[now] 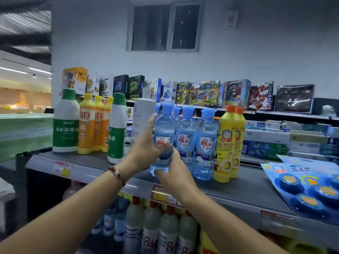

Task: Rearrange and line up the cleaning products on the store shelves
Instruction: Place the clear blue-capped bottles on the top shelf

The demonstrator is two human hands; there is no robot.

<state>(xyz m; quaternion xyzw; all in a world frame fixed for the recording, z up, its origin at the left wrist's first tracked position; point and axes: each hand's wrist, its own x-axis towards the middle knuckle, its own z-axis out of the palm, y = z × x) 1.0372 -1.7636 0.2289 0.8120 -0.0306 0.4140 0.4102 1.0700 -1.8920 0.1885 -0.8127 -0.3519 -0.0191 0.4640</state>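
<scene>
A clear blue detergent bottle point(163, 132) with a blue cap stands at the front of the top grey shelf point(244, 187). My left hand point(146, 143) wraps round its middle from the left, thumb across the red-and-white label. My right hand point(174, 173) grips its base from the front. More blue bottles point(205, 143) stand right beside it. Two yellow bottles with orange caps point(229, 143) follow on the right. To the left stand a tall white bottle point(144, 116), two green-capped white bottles point(117, 129) and yellow bottles point(91, 125).
Blue toilet-block cards point(304, 182) lie flat on the shelf at the right. Red price tags point(161, 194) hang on the shelf edge. Below, several white bottles with red caps point(152, 228) fill the lower shelf. Toy boxes point(201, 92) line a shelf behind.
</scene>
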